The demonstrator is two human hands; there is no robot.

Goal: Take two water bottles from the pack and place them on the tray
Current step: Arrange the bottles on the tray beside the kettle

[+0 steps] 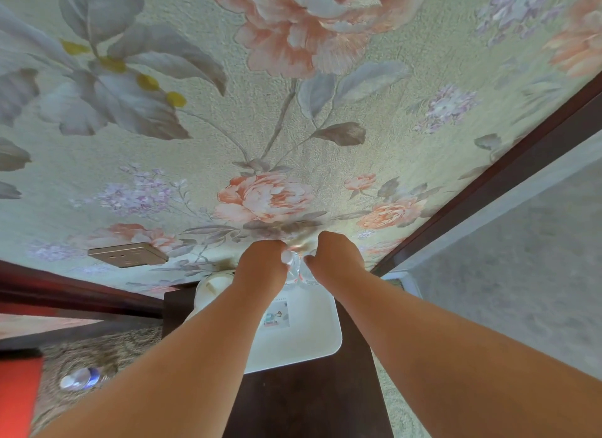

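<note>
Both my arms reach over the white tray (306,343) to its far end by the wall. My left hand (260,261) is closed around a clear water bottle (292,268) with a white cap, which stands upright at the tray's far edge. My right hand (338,255) is curled over a second clear bottle (308,273) right beside the first; most of that bottle is hidden by the hand. The two bottles touch or nearly touch between my hands. The pack is not in view.
The tray lies on a dark wooden table (309,401) against floral wallpaper. A small printed card (277,315) lies on the tray. A white rounded appliance (211,286) stands left of it. Another bottle (79,378) lies on the carpet at lower left, near a red object (16,395).
</note>
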